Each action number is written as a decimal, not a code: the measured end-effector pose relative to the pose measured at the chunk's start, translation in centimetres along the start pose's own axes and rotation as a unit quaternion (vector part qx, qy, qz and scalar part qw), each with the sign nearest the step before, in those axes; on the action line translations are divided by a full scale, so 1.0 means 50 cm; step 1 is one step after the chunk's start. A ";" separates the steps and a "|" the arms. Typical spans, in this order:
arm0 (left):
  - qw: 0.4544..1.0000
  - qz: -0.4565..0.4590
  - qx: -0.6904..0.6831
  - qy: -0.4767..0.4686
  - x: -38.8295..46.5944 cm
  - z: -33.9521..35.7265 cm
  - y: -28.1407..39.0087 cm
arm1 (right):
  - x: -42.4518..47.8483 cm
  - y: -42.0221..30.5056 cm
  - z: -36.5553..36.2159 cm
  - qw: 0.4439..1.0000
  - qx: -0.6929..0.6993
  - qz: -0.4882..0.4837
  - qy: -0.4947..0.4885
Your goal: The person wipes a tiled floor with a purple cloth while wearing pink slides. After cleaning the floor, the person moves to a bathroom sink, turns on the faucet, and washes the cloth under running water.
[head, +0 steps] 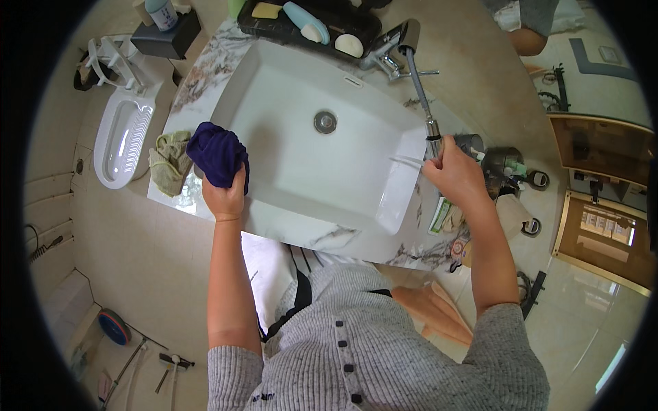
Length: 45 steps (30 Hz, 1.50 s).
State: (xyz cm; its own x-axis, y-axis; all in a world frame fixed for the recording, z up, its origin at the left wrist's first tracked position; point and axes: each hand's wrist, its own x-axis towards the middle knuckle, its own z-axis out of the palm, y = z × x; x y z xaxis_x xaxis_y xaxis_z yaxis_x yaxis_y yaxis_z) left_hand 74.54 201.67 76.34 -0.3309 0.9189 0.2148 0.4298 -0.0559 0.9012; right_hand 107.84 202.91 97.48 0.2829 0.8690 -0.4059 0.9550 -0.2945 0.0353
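Observation:
My left hand (pixel 224 194) grips a bunched dark purple cloth (pixel 218 153) above the left rim of a white rectangular washbasin (pixel 288 128). Beyond the basin's right side, my right hand (pixel 455 172) is closed around the pull-out spray head (pixel 433 137) of the chrome faucet (pixel 393 51). A grey hose (pixel 417 82) stretches from the faucet body to that head. A thin clear streak, apparently water, shows beside my right fingers over the basin wall. The round metal drain (pixel 325 122) is visible in the basin floor. Close to the purple cloth lies a crumpled greenish cloth (pixel 170 163) on the marble-patterned counter (pixel 198 103).
Behind the basin, a black tray (pixel 329 42) holds a blue brush (pixel 306 21) and a round white soap (pixel 348 45). Cups and toiletries (pixel 506 167) crowd the right side of the counter. A squat toilet (pixel 123 138) lies at the left. An orange towel (pixel 434 311) hangs low on the right.

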 end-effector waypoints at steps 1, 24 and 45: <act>1.000 -0.004 -0.004 0.002 0.000 0.000 0.001 | 0.009 0.006 0.013 1.000 0.011 -0.008 0.010; 0.966 -0.034 -0.245 0.072 -0.044 -0.076 0.035 | 0.106 -0.164 0.072 0.698 0.695 -0.065 -0.159; 0.965 -0.052 -0.245 0.082 -0.052 -0.107 0.036 | 0.084 -0.054 -0.041 0.681 0.704 -0.040 -0.195</act>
State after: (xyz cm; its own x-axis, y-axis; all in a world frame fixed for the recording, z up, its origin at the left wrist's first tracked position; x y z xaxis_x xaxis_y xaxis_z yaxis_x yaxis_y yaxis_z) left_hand 71.69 197.07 79.44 -0.4958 0.8581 0.1335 -0.0485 -0.1808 0.9823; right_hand 106.66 208.18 97.54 -0.0715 0.8139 -0.5765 -0.1445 -0.5804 -0.8014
